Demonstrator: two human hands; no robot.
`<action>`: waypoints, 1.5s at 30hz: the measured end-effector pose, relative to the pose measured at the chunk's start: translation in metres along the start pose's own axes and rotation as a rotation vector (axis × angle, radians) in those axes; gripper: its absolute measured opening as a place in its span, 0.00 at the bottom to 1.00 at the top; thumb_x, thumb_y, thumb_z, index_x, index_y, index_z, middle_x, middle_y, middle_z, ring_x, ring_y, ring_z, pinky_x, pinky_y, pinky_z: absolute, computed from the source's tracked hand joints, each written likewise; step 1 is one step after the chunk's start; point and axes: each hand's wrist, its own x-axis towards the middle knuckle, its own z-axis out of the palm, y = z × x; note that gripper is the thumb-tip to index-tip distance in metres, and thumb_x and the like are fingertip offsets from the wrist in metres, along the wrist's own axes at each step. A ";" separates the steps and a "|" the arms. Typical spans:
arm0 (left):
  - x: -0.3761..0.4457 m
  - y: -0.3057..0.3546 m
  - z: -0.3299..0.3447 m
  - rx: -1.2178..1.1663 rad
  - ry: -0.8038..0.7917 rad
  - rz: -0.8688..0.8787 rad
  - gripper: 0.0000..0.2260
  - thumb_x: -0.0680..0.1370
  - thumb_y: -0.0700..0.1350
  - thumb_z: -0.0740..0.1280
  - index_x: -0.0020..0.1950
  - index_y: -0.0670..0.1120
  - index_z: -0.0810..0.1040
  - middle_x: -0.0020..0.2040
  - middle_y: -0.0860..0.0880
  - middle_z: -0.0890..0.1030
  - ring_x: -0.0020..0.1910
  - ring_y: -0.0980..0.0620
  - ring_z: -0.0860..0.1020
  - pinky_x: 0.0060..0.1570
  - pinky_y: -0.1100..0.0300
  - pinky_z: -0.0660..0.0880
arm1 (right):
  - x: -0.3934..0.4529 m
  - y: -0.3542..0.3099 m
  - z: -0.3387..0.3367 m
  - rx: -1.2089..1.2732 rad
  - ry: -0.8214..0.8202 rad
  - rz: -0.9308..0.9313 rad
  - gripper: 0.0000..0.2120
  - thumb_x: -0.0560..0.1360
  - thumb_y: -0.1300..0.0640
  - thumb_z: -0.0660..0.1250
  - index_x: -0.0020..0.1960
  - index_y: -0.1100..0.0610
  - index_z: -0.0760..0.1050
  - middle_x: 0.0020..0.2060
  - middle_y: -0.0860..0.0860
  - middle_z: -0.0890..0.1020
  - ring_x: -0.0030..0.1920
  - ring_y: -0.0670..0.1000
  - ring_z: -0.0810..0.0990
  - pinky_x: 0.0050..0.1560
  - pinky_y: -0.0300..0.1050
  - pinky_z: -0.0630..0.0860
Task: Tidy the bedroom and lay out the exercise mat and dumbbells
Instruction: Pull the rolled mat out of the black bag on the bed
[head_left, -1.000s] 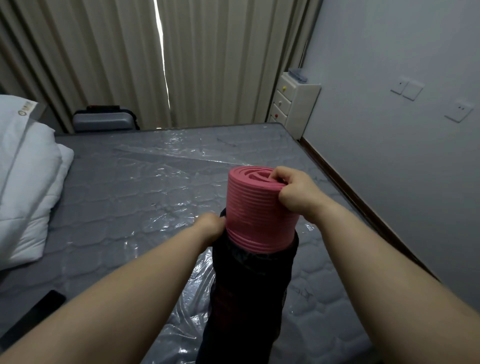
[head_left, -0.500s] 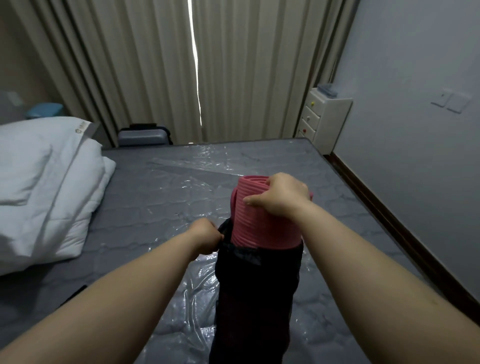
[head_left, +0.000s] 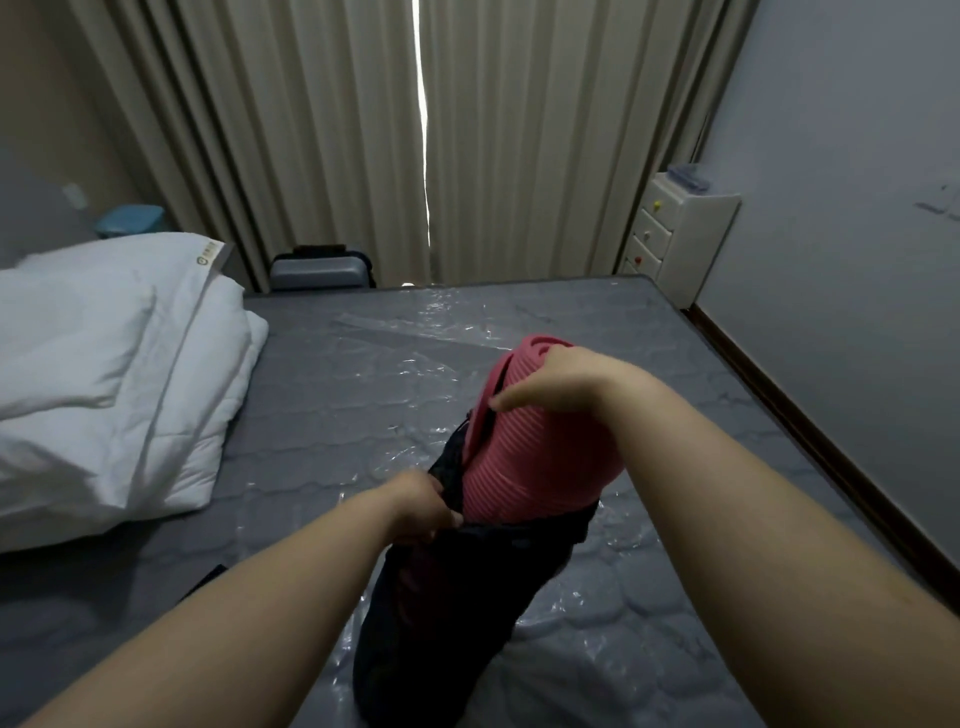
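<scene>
My left hand (head_left: 423, 506) stays pinched on the mouth of the dark bag (head_left: 457, 597), standing on the mattress (head_left: 337, 395) near me. Just beyond, my right hand (head_left: 558, 382) clamps over the top of the pink exercise mat (head_left: 540, 462). More of the roll now shows and it tips left, so I judge it is sliding free.

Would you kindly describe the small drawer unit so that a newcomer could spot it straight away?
Start at the grey mattress and follow its far edge right to the corner where the beige curtains meet the wall. There stands the narrow white drawer chest, the only piece with stacked drawers, each with a differently coloured knob.
</scene>
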 end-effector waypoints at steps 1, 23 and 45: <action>0.002 0.001 -0.001 0.027 -0.027 0.007 0.12 0.72 0.47 0.74 0.46 0.41 0.76 0.25 0.49 0.73 0.22 0.54 0.69 0.24 0.65 0.67 | 0.002 -0.006 0.007 -0.019 0.049 0.039 0.41 0.61 0.26 0.66 0.61 0.56 0.74 0.64 0.55 0.75 0.60 0.58 0.74 0.65 0.59 0.65; 0.050 0.044 -0.016 0.178 0.087 0.390 0.09 0.76 0.44 0.66 0.40 0.39 0.78 0.46 0.34 0.80 0.45 0.41 0.79 0.41 0.56 0.72 | -0.007 0.001 0.047 -0.010 0.476 0.395 0.39 0.63 0.33 0.67 0.65 0.56 0.66 0.62 0.55 0.76 0.60 0.59 0.76 0.52 0.49 0.71; 0.064 0.100 0.065 0.016 -0.014 0.207 0.17 0.79 0.49 0.62 0.59 0.37 0.77 0.59 0.40 0.79 0.40 0.51 0.77 0.40 0.61 0.71 | 0.008 0.145 -0.008 0.207 -0.166 0.237 0.40 0.64 0.65 0.74 0.73 0.52 0.63 0.68 0.54 0.70 0.64 0.58 0.71 0.65 0.55 0.71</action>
